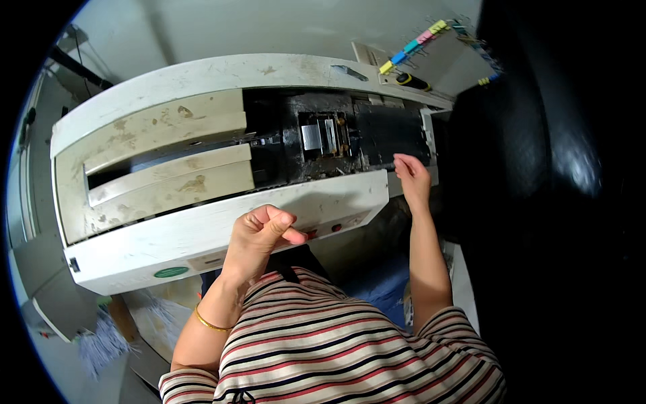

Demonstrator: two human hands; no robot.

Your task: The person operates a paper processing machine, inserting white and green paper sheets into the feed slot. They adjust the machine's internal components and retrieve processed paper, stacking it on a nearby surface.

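My left hand (264,236) is curled, thumb against fingers, above the front white panel (121,249) of a stained machine; what it holds, if anything, is too small to make out. My right hand (412,176) has its fingertips together at the front edge of a black plate (390,131); I cannot tell whether anything is between them. Left of that plate, an open recess holds a metal mechanism (323,138) amid dark grime. Two beige covers (175,168) with a long slot between them form the machine's left part.
Coloured binder clips (414,46) hang along the back right, above a black-and-yellow tool (413,82). A glossy black surface (572,161) fills the right side. Pale blue paper strips (104,343) lie low at the left, beside a grey panel (57,303).
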